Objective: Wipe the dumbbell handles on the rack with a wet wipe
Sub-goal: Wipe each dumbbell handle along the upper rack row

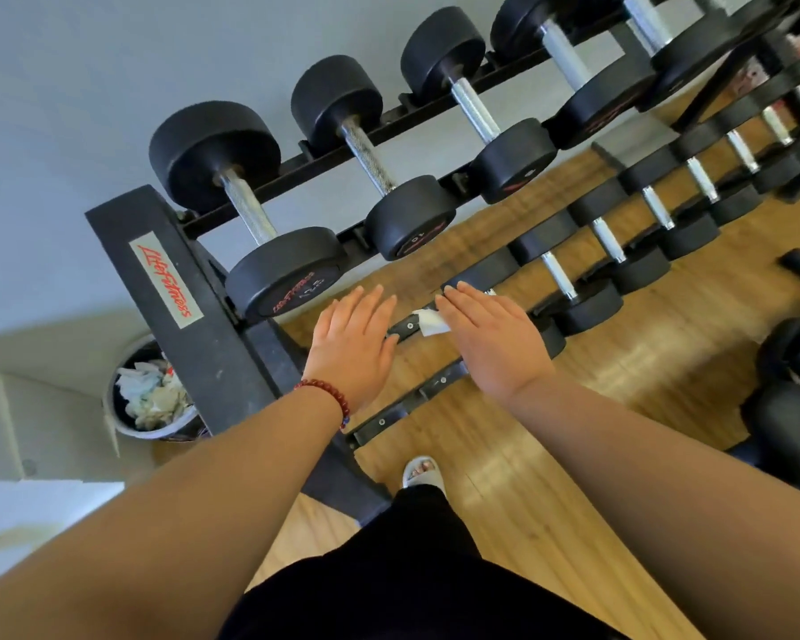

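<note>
A black two-tier rack [172, 251] holds black dumbbells with knurled steel handles, such as the nearest top one [248, 207]. My right hand [490, 337] lies flat, fingers straight, over the leftmost lower-tier dumbbell, pressing a white wet wipe [428, 321] that pokes out at its left edge. The handle under it is hidden. My left hand [352, 341], with a red bead bracelet, is stretched flat over the lower rail's empty left end [400, 326].
More dumbbells [608, 240] run along the lower tier to the right. A round bin [151, 394] full of crumpled wipes stands left of the rack by the grey wall. Dark equipment [795, 362] sits at the right on the wooden floor. My sandalled foot [421, 471] is below.
</note>
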